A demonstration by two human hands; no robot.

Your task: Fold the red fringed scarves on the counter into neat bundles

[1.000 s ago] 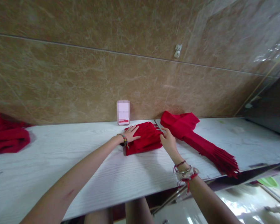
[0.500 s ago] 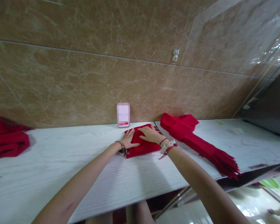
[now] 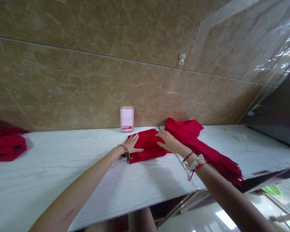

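Observation:
A folded red scarf (image 3: 148, 145) lies flat on the white wood-grain tabletop (image 3: 106, 187). My left hand (image 3: 134, 145) rests on its left end with the fingers spread. Over the right end is my right hand (image 3: 168, 141), its fingers apart and curved down at the cloth; whether the fingertips press on it I cannot tell. Just to the right lies a second red scarf (image 3: 195, 143), folded across itself at the back, its fringed end stretching toward the front edge.
A phone (image 3: 127, 120) with a pink rim leans upright against the tiled wall (image 3: 87, 83). More red cloth (image 3: 7, 145) is bunched at the far left. A small white cat figure (image 3: 181, 59) is on the wall. Beyond the table's front right edge sits a green basin (image 3: 272, 189).
My right hand has slid to the right, from the middle of the folded scarf to its right end. My left hand has stayed on the left end.

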